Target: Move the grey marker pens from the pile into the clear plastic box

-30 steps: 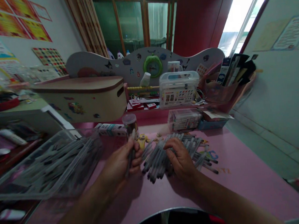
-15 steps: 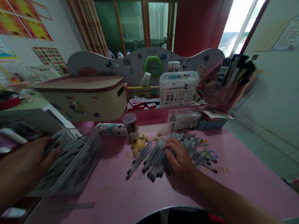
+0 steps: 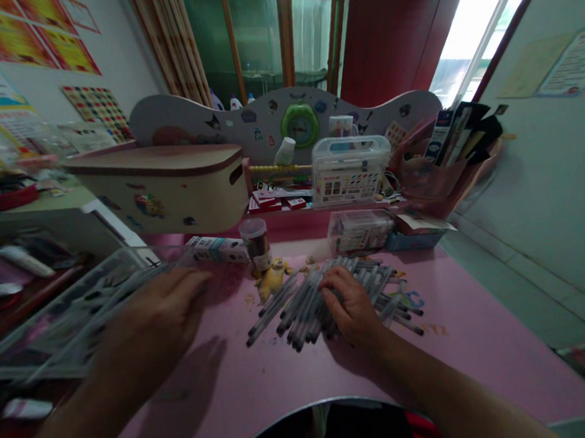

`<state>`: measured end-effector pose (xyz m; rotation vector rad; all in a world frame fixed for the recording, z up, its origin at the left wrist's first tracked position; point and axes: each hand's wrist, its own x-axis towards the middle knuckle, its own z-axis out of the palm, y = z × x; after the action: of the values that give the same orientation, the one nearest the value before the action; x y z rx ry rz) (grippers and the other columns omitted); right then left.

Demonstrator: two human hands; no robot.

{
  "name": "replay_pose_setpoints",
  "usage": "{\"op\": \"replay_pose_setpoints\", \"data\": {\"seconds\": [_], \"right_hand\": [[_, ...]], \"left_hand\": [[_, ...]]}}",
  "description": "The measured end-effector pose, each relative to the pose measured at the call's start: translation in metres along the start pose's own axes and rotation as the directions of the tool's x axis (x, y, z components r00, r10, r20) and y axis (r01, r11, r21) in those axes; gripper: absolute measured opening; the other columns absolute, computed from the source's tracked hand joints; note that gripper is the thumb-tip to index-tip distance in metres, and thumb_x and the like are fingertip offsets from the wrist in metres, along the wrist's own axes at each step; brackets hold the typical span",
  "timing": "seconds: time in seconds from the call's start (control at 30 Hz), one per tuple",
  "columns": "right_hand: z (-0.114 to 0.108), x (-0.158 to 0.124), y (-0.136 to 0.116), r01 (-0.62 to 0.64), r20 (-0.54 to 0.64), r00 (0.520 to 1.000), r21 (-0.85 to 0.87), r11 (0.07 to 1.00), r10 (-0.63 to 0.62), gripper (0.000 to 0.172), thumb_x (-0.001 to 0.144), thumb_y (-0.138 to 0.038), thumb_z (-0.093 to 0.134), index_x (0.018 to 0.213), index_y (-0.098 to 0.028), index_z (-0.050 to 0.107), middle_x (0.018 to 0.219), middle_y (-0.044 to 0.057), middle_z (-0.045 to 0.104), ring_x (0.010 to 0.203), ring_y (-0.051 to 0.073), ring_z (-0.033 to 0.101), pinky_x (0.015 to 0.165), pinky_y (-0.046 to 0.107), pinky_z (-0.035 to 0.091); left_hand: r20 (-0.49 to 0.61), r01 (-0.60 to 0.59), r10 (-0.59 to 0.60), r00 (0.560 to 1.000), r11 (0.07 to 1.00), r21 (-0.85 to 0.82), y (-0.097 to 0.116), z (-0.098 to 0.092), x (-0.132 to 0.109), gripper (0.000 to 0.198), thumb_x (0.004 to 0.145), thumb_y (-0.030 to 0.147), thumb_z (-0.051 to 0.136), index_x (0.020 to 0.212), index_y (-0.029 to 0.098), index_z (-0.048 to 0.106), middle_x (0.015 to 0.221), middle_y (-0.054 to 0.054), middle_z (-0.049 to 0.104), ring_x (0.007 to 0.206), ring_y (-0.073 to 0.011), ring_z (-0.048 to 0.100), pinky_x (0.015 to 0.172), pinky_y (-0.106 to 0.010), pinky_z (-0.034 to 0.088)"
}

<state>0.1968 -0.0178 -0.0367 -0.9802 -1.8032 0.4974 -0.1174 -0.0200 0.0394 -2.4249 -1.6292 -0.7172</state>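
A pile of pens [image 3: 303, 308] with clear barrels and dark ends lies on the pink table. My right hand [image 3: 351, 305] is on top of it, with curled fingers closed over some of the pens. Over the table's left side, my left hand [image 3: 169, 311] is smeared by motion, and whether its fingers hold anything does not show. Behind and left of that hand is a clear plastic bin [image 3: 37, 373] with mixed items inside; my left forearm hides part of it.
A lidded cream box [image 3: 185, 193] stands at the back left. Behind the pens are a clear jar [image 3: 257, 245], a long white carton [image 3: 219, 251] and a clear plastic case [image 3: 361, 231]. A handled case [image 3: 350, 171] is on the shelf. The pink tabletop [image 3: 483, 366] extends right.
My left hand has moved right, away from the bin, and is over the table. The bin has shifted left. My right hand stays on the pens.
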Motion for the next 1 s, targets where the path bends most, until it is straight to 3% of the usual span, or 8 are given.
{"op": "replay_pose_setpoints", "data": {"seconds": [0.07,0.13,0.23,0.33,0.63,0.77,0.9,1.0], "right_hand": [[0.0,0.0,0.0,0.002,-0.002,1.0,-0.003,1.0,-0.002,0.014,0.096,-0.012,0.049,0.09,-0.02,0.06,0.093,0.004,0.055,0.092,0.019,0.054,0.085,0.032,0.041],[-0.001,0.0,-0.001,0.008,0.001,1.0,-0.002,1.0,-0.008,0.015,0.096,-0.012,0.049,0.089,-0.019,0.06,0.093,0.004,0.054,0.091,0.019,0.054,0.084,0.032,0.041],[0.0,0.0,-0.001,0.015,0.003,1.0,-0.001,1.0,-0.015,0.015,0.095,-0.011,0.049,0.088,-0.02,0.06,0.092,0.004,0.054,0.091,0.019,0.054,0.083,0.032,0.042],[0.001,-0.001,-0.001,0.016,0.005,1.0,-0.005,1.0,-0.016,0.015,0.094,-0.011,0.05,0.089,-0.02,0.06,0.092,0.005,0.055,0.091,0.02,0.054,0.083,0.033,0.042],[0.001,-0.002,-0.004,-0.001,0.019,1.0,-0.025,1.0,0.001,0.016,0.095,-0.012,0.047,0.088,-0.02,0.06,0.092,0.005,0.055,0.092,0.021,0.055,0.084,0.035,0.044],[0.002,-0.002,0.0,0.017,0.016,1.0,-0.077,0.997,-0.016,0.015,0.093,-0.012,0.049,0.097,-0.02,0.061,0.098,0.007,0.057,0.098,0.023,0.055,0.088,0.038,0.046],[0.003,-0.001,0.005,0.037,-0.064,0.996,-0.245,0.969,-0.055,0.039,0.091,-0.015,0.054,0.13,-0.019,0.052,0.126,0.014,0.053,0.12,0.029,0.048,0.104,0.05,0.04],[0.002,0.001,0.006,0.085,-0.017,0.995,-0.297,0.951,-0.094,0.048,0.091,-0.018,0.058,0.138,-0.018,0.047,0.135,0.016,0.051,0.127,0.031,0.044,0.109,0.054,0.035]], "left_hand": [[0.189,-0.04,0.04,0.981,0.999,-0.007,0.029,0.023,0.005,0.028,0.093,0.027,0.044,0.104,0.019,0.069,0.107,-0.013,0.071,0.099,-0.0297,0.066,0.089,-0.044,0.05],[0.355,-0.027,0.016,0.935,0.999,0.025,0.045,0.048,0.011,0.029,0.092,0.023,0.045,0.107,0.017,0.068,0.11,-0.015,0.071,0.102,-0.0302,0.066,0.087,-0.042,0.051],[0.51,0.059,-0.08,0.856,0.997,0.058,0.05,0.075,0.023,0.024,0.09,0.024,0.05,0.102,0.016,0.068,0.106,-0.017,0.072,0.098,-0.0301,0.068,0.081,-0.038,0.05],[0.566,0.131,-0.127,0.815,0.991,0.033,0.046,0.088,0.03,0.017,0.087,0.025,0.054,0.095,0.017,0.067,0.102,-0.016,0.073,0.093,-0.0302,0.069,0.077,-0.037,0.047],[0.569,0.179,-0.122,0.813,0.983,-0.046,0.046,0.094,0.033,0.013,0.082,0.021,0.054,0.084,0.019,0.067,0.092,-0.011,0.074,0.09,-0.0271,0.068,0.071,-0.032,0.042],[0.474,0.19,-0.111,0.874,0.974,-0.122,0.048,0.079,0.035,0.021,0.088,0.025,0.049,0.088,0.018,0.069,0.095,-0.011,0.072,0.091,-0.0255,0.067,0.076,-0.033,0.043],[0.336,0.087,0.004,0.942,0.963,-0.256,0.059,0.055,0.035,0.024,0.089,0.028,0.048,0.089,0.017,0.069,0.093,-0.01,0.069,0.088,-0.0237,0.065,0.078,-0.034,0.044],[0.267,0.009,0.097,0.959,0.929,-0.37,0.071,0.041,0.035,0.022,0.087,0.028,0.05,0.086,0.018,0.069,0.09,-0.008,0.067,0.086,-0.0221,0.063,0.076,-0.032,0.044]]}}
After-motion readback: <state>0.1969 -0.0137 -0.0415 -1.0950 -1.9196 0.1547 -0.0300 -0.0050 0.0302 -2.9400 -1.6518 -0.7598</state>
